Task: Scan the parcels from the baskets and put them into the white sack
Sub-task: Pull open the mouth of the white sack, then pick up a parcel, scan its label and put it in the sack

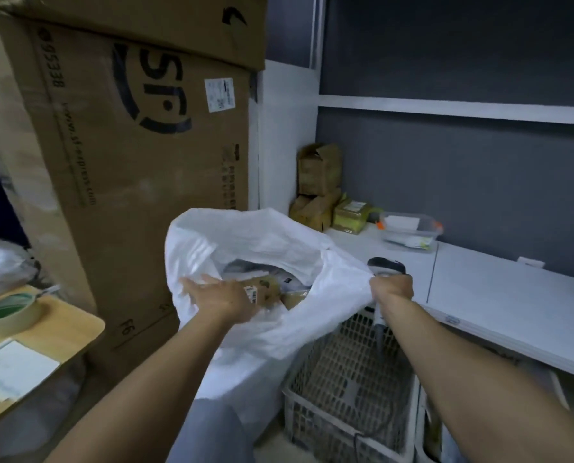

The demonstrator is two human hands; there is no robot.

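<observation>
The white sack [262, 238] is standing open in the middle, between a big cardboard box [128, 168] and the white table [499, 295], with a brown parcel [269, 289] lying inside its mouth. The left grip [218, 292] is spreading wide, fingers straight, over the near rim. The right grip [392, 289] is clenching the sack's edge together with a scanner [386, 264], above a mesh basket [342, 379].

Left hand [223, 297] flat in white sack [245, 235], right hand [392, 289] gripping its rim
</observation>
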